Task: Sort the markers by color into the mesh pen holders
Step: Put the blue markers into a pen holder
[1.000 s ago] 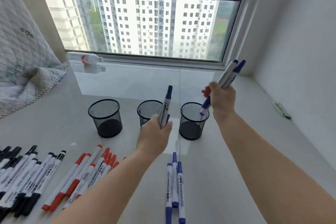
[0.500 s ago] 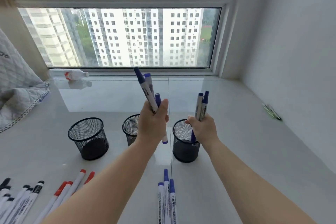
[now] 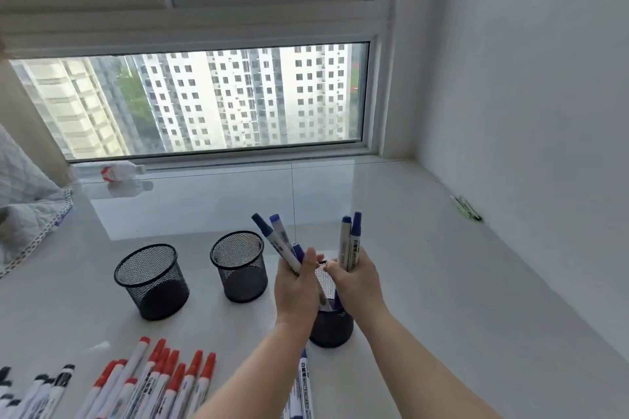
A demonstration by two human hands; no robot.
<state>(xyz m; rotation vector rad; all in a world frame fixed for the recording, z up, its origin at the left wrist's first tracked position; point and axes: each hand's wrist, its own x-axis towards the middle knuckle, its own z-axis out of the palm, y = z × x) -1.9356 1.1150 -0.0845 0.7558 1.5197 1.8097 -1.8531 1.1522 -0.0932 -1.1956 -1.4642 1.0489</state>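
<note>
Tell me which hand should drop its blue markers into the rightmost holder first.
Probably the right hand. Its two blue markers stand nearly upright, directly over the rightmost holder. The left hand holds its blue markers tilted leftward, nearer the rim.

Probably a high-rise home: quilted bedding (image 3: 20, 201) beside window (image 3: 204, 99) facing apartment towers

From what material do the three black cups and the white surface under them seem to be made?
The pen holders look like black-coated wire mesh: light passes through the walls, and the rims are solid. The surface seems polished stone or tile; it is glossy, mirrors the window, and shows a thin seam.
</note>
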